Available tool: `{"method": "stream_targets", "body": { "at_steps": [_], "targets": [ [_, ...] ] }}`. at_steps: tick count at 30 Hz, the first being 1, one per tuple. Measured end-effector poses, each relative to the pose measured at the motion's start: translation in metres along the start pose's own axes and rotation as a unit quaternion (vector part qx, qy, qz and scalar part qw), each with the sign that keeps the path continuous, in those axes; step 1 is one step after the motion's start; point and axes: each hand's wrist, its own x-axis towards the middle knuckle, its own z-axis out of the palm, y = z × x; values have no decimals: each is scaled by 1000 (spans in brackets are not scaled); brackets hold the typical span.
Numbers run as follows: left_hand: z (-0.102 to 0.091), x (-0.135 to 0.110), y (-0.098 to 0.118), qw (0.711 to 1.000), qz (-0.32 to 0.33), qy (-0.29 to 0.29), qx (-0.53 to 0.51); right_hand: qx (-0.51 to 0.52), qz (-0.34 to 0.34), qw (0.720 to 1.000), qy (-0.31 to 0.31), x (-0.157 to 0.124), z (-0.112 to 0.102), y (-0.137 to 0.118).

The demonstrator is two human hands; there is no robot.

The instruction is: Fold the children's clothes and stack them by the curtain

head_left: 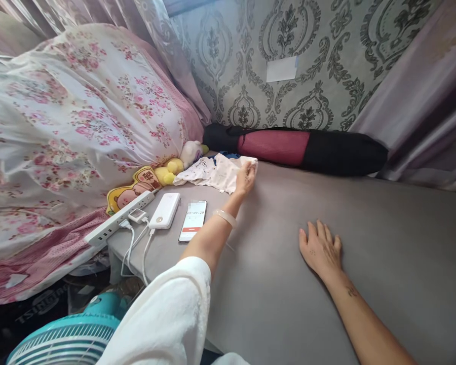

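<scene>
My left hand [246, 177] reaches far across the grey surface, its fingers closed on the edge of a small white printed cloth garment [222, 172]. The garment lies crumpled; its exact kind does not show. Some dark blue fabric [228, 155] peeks out behind it. Palm down on the grey-covered surface [273, 284], my right hand [321, 247] rests with fingers spread and nothing in it. Nearer to me, beside my left forearm, lies a phone [193, 220] with a running-time display.
A black and red long bag [273, 147] lies along the wall. Plush toys [169, 170], a power strip [119, 218], a white power bank [166, 210] and cables are at the left. A turquoise fan [72, 334] stands at the lower left, below a floral-covered heap [87, 116].
</scene>
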Motion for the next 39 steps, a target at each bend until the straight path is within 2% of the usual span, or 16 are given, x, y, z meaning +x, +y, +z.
{"method": "stream_targets", "body": {
  "at_steps": [3, 5, 8, 11, 13, 17, 19, 21, 24, 28, 30, 34, 37, 39],
  "targets": [
    [32, -28, 3, 999, 9, -34, 11, 58, 3, 998, 32, 1, 3, 3],
    [50, -46, 8, 997, 9, -79, 25, 123, 3, 990, 71, 4, 3, 6],
    [69, -75, 19, 984, 3, -174, 45, 231, -3, 961, 149, 11, 1, 11],
    [79, -100, 34, 948, 36, -311, 63, 293, -29, 932, 210, 17, -5, 16],
    [82, -113, 43, 918, 63, -384, 80, 314, -49, 921, 225, 19, -8, 20],
    [80, -127, 57, 880, 105, -439, 150, 354, -26, 919, 175, 19, -11, 27],
    [76, -130, 60, 866, 139, -442, 189, 369, 3, 918, 141, 20, -12, 29],
    [71, -131, 61, 862, 168, -420, 228, 377, 34, 916, 134, 22, -15, 30],
    [59, -130, 57, 865, 175, -365, 296, 395, 88, 901, 159, 30, -21, 35],
    [45, -121, 47, 872, 140, -332, 331, 432, 181, 856, 219, 41, -37, 48],
    [43, -116, 43, 895, 117, -318, 290, 446, 206, 835, 247, 44, -49, 56],
    [45, -110, 43, 950, 63, -284, 118, 503, 196, 795, 279, 46, -78, 64],
    [43, -108, 49, 967, 0, -255, -11, 583, 202, 729, 298, 43, -102, 66],
    [39, -106, 54, 965, -43, -245, -82, 634, 205, 690, 281, 37, -119, 70]
  ]
}}
